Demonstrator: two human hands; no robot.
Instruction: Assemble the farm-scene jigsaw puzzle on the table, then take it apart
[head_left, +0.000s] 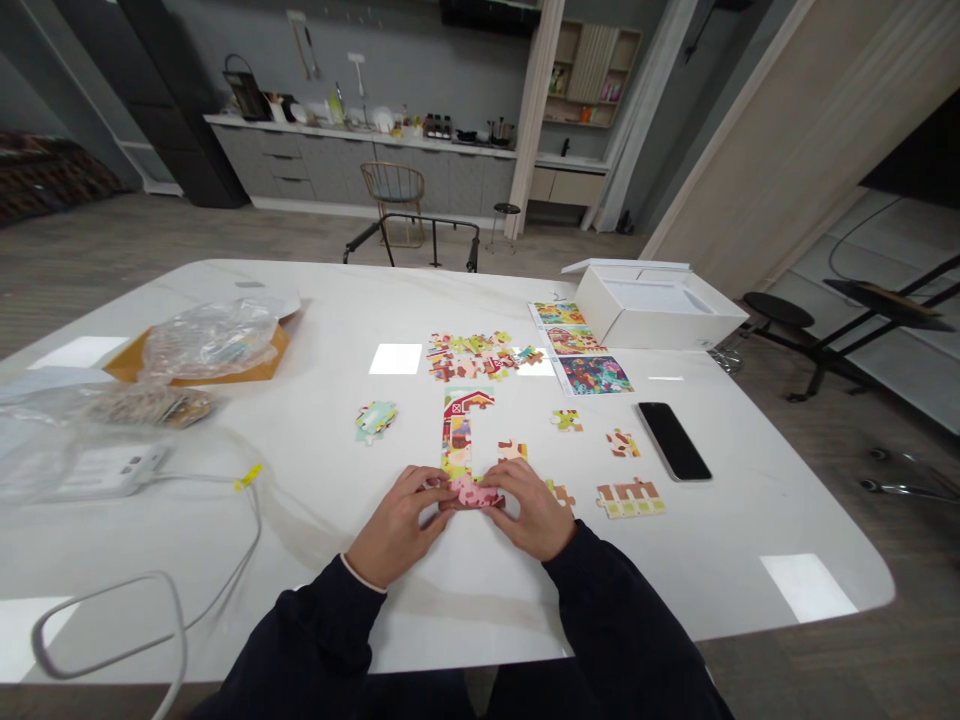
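Note:
A partly joined jigsaw puzzle (456, 430) with a red barn lies flat in front of me, its left column running down to a pink bottom section. My left hand (401, 522) pinches the lower left corner of that section. On its right end, the thumb and fingers of my right hand (531, 508) close on a pink puzzle piece (477, 494). The fingertips partly hide the joins there. Just above my right hand sits a loose piece (513, 451), and another piece (559, 493) is partly covered by that hand.
Beyond the puzzle is a pile of loose pieces (472, 352); a small stack (376, 421) lies left. Right are a joined fence strip (631, 499), a phone (673, 441), picture sheets (596, 375) and a white box (660, 310). Plastic packaging (210, 340) and a cable (180, 600) occupy the left.

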